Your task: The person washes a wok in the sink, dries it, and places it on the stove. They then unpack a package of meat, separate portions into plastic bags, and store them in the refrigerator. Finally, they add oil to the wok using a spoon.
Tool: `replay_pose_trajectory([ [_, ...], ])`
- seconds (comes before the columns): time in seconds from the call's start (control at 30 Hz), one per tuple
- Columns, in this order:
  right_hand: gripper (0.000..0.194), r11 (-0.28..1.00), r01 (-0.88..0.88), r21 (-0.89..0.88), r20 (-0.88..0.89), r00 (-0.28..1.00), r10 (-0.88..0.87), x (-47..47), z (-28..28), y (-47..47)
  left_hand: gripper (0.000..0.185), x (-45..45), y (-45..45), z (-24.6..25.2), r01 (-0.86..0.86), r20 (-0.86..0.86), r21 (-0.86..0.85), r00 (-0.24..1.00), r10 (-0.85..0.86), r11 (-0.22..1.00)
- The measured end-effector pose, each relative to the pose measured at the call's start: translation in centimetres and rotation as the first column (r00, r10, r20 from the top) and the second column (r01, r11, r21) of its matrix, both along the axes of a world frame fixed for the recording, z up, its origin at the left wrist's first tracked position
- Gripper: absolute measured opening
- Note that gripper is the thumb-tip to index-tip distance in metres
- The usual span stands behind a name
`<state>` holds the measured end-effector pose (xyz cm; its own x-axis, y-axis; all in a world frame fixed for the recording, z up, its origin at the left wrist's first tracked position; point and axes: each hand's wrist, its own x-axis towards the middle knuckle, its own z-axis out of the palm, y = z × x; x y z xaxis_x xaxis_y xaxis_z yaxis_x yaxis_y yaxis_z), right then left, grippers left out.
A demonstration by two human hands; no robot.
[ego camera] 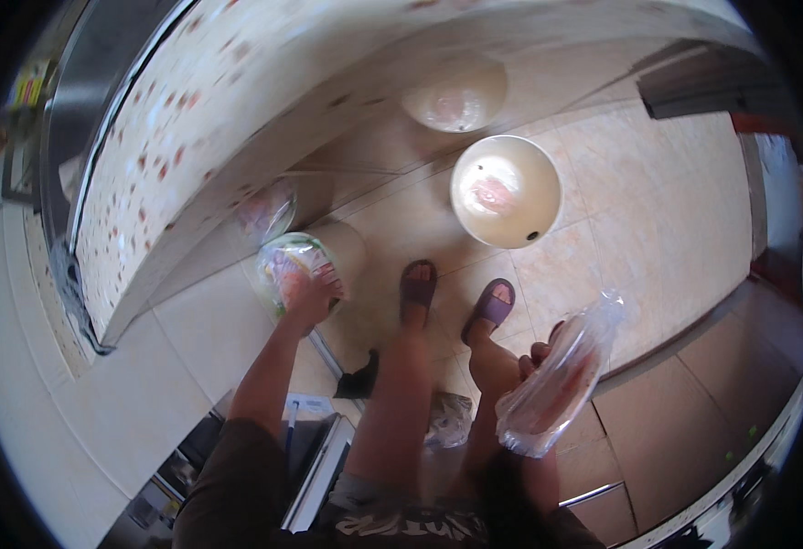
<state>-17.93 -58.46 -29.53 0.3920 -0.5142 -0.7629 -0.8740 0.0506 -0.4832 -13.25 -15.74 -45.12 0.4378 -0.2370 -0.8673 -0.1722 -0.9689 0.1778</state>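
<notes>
My left hand (311,300) reaches down into a round bin (285,241) beside the cabinet and touches the plastic packaging (300,266) at its top; whether the fingers grip it is unclear. On the right, my right hand (535,358) holds a clear plastic bag (566,384) with something reddish-brown inside, its fingers partly hidden behind the bag. A round cream bucket (545,178) stands on the tiled floor ahead of my feet, with a pinkish thing in clear plastic (494,194) at its bottom.
A speckled countertop (161,151) curves overhead, with a sink at far left. Glossy cabinet fronts (367,130) reflect both containers. My slippered feet stand between them. A crumpled plastic bag (449,418) lies behind my legs, and drawers (703,384) line the right side.
</notes>
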Motion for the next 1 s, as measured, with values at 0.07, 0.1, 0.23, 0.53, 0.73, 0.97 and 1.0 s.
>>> replay_pose_trajectory([
  [0.07, 0.075, 0.930, 0.180, 0.319, 0.159, 0.958, -0.240, 0.5, 0.9, -0.4, 0.056, 1.1, -4.6, 4.5, -0.060, 0.137, 0.291, 0.990, 0.021, 0.955],
  [0.1, 0.072, 0.780, 0.273, 0.563, 0.197, 0.872, -0.448, 0.4, 1.2, -0.7, 0.052, 1.5, -7.4, 6.3, -0.102, 0.293, 0.415, 0.956, -0.027, 0.904],
  [0.23, 0.060, 0.139, 0.005, 0.990, 0.129, 0.340, -0.931, -2.0, -1.2, -2.5, 0.039, 8.3, -19.2, 5.1, 0.005, 0.527, -0.172, 0.845, 0.088, 0.985],
  [0.53, 0.063, 0.376, 0.709, 0.596, 0.280, 0.255, -0.925, -11.6, -7.9, -7.5, 0.041, 19.4, -36.6, -27.5, 0.777, 0.365, 0.150, 0.531, -0.765, 0.611],
  [0.73, 0.063, 0.285, 0.788, 0.545, 0.313, 0.124, -0.942, -13.2, -8.1, -9.9, 0.015, 18.4, -35.9, -38.4, 0.623, 0.553, 0.095, 0.616, -0.561, 0.777],
  [0.97, 0.065, 0.236, 0.701, 0.674, 0.244, 0.090, -0.966, -11.7, -8.2, -8.8, 0.014, 20.1, -34.5, -27.7, 0.653, 0.466, 0.059, 0.651, -0.599, 0.755],
  [1.0, 0.065, 0.233, 0.665, 0.709, 0.232, 0.092, -0.968, -11.2, -8.1, -8.3, 0.014, 20.7, -34.3, -24.4, 0.630, 0.499, -0.003, 0.674, -0.545, 0.777],
])
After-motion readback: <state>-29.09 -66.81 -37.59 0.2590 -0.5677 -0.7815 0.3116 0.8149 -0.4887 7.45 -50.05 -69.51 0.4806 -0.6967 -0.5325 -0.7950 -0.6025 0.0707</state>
